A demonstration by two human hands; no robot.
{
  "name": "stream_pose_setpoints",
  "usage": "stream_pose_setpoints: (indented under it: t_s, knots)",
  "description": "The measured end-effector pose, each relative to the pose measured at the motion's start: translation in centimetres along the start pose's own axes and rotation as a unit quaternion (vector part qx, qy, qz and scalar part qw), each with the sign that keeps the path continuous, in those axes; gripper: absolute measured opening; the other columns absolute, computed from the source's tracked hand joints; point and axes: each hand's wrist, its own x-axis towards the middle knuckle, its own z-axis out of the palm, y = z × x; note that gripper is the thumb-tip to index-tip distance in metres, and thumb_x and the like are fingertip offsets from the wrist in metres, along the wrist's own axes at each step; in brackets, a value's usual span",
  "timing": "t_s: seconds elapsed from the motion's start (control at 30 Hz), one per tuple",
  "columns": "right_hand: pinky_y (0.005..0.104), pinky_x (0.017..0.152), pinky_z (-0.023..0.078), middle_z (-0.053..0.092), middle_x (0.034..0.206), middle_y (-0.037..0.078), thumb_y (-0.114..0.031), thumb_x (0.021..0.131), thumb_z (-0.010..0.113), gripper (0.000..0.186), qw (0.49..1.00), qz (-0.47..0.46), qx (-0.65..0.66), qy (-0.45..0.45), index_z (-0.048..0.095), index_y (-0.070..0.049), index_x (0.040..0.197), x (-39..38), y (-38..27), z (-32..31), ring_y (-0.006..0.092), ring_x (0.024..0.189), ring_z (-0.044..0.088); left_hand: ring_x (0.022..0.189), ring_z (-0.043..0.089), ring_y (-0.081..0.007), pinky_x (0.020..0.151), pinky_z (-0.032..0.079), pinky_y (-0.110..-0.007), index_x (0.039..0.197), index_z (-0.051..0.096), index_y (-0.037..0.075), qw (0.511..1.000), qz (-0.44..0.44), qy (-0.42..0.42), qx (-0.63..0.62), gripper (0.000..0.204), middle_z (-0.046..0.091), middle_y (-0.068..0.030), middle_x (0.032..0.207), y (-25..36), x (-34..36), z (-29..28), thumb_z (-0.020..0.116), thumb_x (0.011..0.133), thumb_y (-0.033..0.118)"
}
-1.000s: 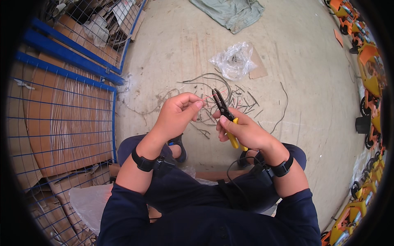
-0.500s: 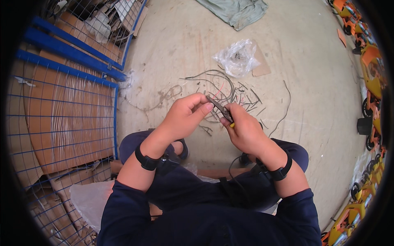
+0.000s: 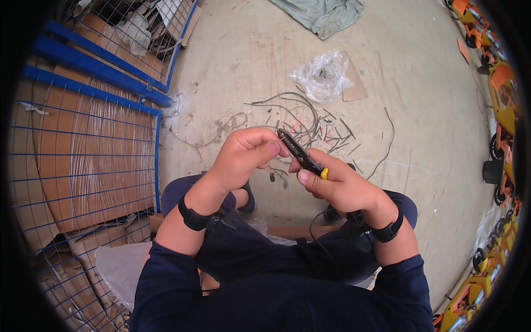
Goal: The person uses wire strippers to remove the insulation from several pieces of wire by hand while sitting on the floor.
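Holding both forearms forward from dark blue sleeves [image 3: 171, 271], angled inward above spread knees [image 3: 180, 191], with a black band [image 3: 193, 217] round each. Curling the left hand [image 3: 240, 157], back of it outward, thumb pressed to bent fingers, right at the tip of the pliers [image 3: 297, 148]; cannot tell whether anything is pinched there. Gripping the pliers in the right hand [image 3: 337, 180], fingers wrapped round and thumb near the yellow grip [image 3: 324, 173], with the black nose slanting forward and to the left, in midair between both hands. Below and just beyond, on the pale floor [image 3: 238, 66], a scatter of wire scraps [image 3: 334, 133] beside a looped dark cable [image 3: 301, 95]. Farther out, a crumpled clear plastic bag [image 3: 321, 77] partly over a cardboard piece [image 3: 357, 88]; farthest ahead, a grey-green cloth [image 3: 326, 16].
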Motion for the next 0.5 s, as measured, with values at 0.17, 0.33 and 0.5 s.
stream_pose_setpoints:
  t_s: [0.17, 0.33, 0.5]
  knots:
    - [0.0284, 0.069, 0.042, 0.054, 0.083, 0.004, -0.027, 0.095, 0.055, 0.026, 0.976, 0.027, -0.068, 0.204, 0.054, -0.003, 0.102, 0.8, 0.5, -1.7, 0.0121, 0.076, 0.048, 0.049, 0.031, -0.0043, 0.046, 0.024, -0.021, 0.088, 0.062, -0.003, 0.998, -0.035, 0.041, 0.014, 0.019, 0.048, 0.0015, 0.062, 0.0, 0.4, -0.1, 0.056, 0.093, 0.015]
    - [0.0285, 0.068, 0.042, 0.055, 0.079, 0.007, -0.027, 0.095, 0.055, 0.028, 0.954, -0.019, -0.099, 0.281, 0.054, 0.000, 0.102, 1.1, 1.3, -4.5, 0.0123, 0.074, 0.048, 0.047, 0.030, -0.0037, 0.045, 0.022, -0.021, 0.087, 0.061, -0.002, 0.994, -0.043, 0.071, 0.068, 0.020, 0.047, 0.0024, 0.061, 0.2, -0.1, -0.2, 0.055, 0.093, 0.016]
    - [0.0301, 0.068, 0.043, 0.056, 0.079, 0.010, -0.027, 0.093, 0.056, 0.029, 0.927, -0.035, -0.169, 0.333, 0.053, 0.000, 0.104, 0.3, 0.9, -5.8, 0.0157, 0.073, 0.050, 0.046, 0.030, -0.0031, 0.043, 0.022, -0.020, 0.084, 0.060, -0.002, 0.996, -0.052, 0.059, 0.042, 0.021, 0.044, 0.0033, 0.058, 0.2, -0.5, -0.3, 0.056, 0.093, 0.017]
